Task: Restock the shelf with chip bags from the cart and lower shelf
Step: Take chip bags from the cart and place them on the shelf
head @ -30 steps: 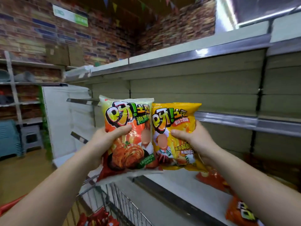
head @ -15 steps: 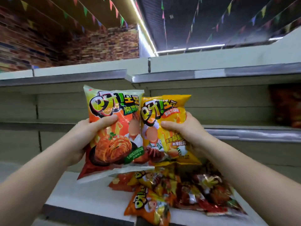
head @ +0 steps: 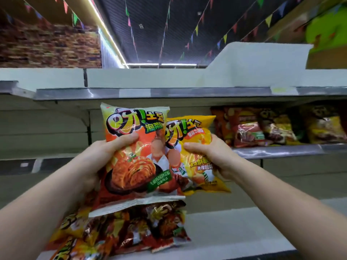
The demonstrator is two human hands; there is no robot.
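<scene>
A dark ceiling (head: 169, 30) spans the room. Strings of coloured pennant flags (head: 195, 29) hang below the ceiling. A bright light strip (head: 107, 32) runs along the ceiling's left edge. Left of the strip stands a brick-pattern wall (head: 48, 45).

Kimchi chip bag (head: 135, 156): orange-red, green-yellow top, white bottom seam, green label band.
Yellow chip bag (head: 197, 147): bright yellow, red banner.
Lower-shelf bags (head: 131, 231): dark red, orange, yellow.
Shelf edge (head: 169, 92): grey metal.
Bunting (head: 268, 19): multicoloured triangles.
Brick wall (head: 47, 47): red-brown.
</scene>
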